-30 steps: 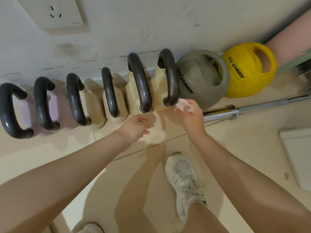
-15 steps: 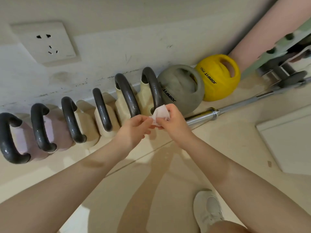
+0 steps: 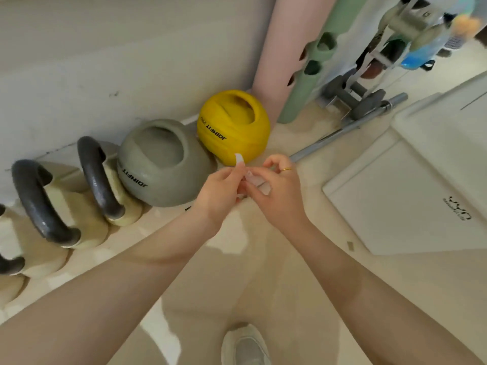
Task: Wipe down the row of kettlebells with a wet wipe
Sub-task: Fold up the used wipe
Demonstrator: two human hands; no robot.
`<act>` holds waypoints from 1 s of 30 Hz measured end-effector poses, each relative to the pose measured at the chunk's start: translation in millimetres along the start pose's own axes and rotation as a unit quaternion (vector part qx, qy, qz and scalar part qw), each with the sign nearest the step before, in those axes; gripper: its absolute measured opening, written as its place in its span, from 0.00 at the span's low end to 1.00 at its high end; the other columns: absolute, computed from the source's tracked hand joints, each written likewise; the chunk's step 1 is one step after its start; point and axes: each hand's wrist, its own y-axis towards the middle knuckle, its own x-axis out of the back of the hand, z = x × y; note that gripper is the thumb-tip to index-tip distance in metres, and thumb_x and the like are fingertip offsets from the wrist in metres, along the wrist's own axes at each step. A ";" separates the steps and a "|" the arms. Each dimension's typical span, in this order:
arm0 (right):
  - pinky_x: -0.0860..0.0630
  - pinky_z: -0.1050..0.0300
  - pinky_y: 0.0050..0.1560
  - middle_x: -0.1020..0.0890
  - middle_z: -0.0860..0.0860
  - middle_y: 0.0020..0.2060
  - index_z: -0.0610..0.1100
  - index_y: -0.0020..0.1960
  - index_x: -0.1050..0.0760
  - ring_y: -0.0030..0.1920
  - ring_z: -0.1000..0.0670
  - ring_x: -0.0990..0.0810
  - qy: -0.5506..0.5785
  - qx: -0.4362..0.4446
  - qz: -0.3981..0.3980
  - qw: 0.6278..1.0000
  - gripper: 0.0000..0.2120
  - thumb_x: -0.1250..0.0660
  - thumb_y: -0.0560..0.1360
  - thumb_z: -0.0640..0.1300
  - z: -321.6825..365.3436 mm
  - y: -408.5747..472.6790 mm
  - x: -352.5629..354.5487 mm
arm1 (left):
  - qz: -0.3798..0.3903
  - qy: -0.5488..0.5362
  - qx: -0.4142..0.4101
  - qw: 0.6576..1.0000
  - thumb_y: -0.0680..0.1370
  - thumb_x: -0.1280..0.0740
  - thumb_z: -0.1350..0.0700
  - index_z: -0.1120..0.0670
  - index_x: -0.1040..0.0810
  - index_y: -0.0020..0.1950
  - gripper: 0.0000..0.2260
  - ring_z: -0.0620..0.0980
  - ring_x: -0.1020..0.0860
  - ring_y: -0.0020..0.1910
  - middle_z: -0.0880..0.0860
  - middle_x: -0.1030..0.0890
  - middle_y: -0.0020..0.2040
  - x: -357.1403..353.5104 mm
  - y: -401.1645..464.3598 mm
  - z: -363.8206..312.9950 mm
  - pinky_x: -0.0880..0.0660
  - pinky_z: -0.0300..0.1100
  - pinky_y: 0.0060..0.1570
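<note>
Both hands meet in mid-frame over the floor and hold a small white wet wipe (image 3: 251, 177) between them. My left hand (image 3: 220, 192) pinches its upper end; my right hand (image 3: 279, 188), with a gold ring, pinches the lower part. Just behind the hands sit a grey soft kettlebell (image 3: 160, 164) and a yellow one (image 3: 233, 126), both marked JOINFIT. To the left along the wall stands the row of cream kettlebells with dark handles (image 3: 97, 180), (image 3: 39, 204); the rest of the row runs off the left edge.
A steel barbell (image 3: 350, 126) lies on the floor behind my right hand. A pink column (image 3: 274, 48) and green foam rollers (image 3: 308, 75) stand at the wall, dumbbells beside them. A white board (image 3: 405, 196) lies at right. My shoe (image 3: 246, 347) is below.
The view has swung right, so most of the cream kettlebells have slid out at left. My hands moved from the cream kettlebells to in front of the grey and yellow ones, both holding the wipe.
</note>
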 end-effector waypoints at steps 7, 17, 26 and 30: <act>0.27 0.66 0.38 0.21 0.54 0.39 0.45 0.58 0.28 0.34 0.58 0.22 0.143 -0.119 -0.085 0.979 0.13 0.35 0.74 0.37 -77.2 3.7 105.8 | 0.070 0.036 -0.084 0.993 0.75 0.34 0.61 0.55 0.27 0.36 0.08 0.40 0.27 0.26 0.45 0.22 0.24 -135.5 26.9 -44.9 0.30 0.30 0.30; 0.27 0.65 0.44 0.22 0.50 0.44 0.43 0.48 0.22 0.41 0.49 0.20 0.054 -0.143 -0.382 0.911 0.09 0.40 0.74 0.36 -152.8 26.7 268.3 | 0.182 0.155 -0.220 0.946 0.78 0.39 0.59 0.51 0.23 0.55 0.09 0.36 0.27 0.38 0.42 0.23 0.46 -285.3 26.1 -128.7 0.32 0.21 0.33; 0.38 0.51 0.40 0.34 0.47 0.28 0.43 0.26 0.37 0.41 0.38 0.28 -0.227 -0.284 -0.101 0.926 0.21 0.51 0.75 0.51 -201.3 29.3 285.1 | 0.190 0.205 -0.176 0.944 0.77 0.40 0.59 0.46 0.23 0.46 0.09 0.48 0.24 0.44 0.42 0.23 0.44 -314.0 43.6 -108.6 0.24 0.44 0.47; 0.34 0.51 0.42 0.22 0.41 0.44 0.39 0.44 0.22 0.44 0.38 0.25 -0.298 -0.193 -0.201 0.913 0.19 0.45 0.76 0.52 -184.9 26.8 273.2 | 0.167 0.205 -0.187 0.946 0.77 0.40 0.61 0.49 0.23 0.49 0.10 0.40 0.23 0.46 0.39 0.23 0.45 -293.7 48.6 -100.8 0.25 0.35 0.48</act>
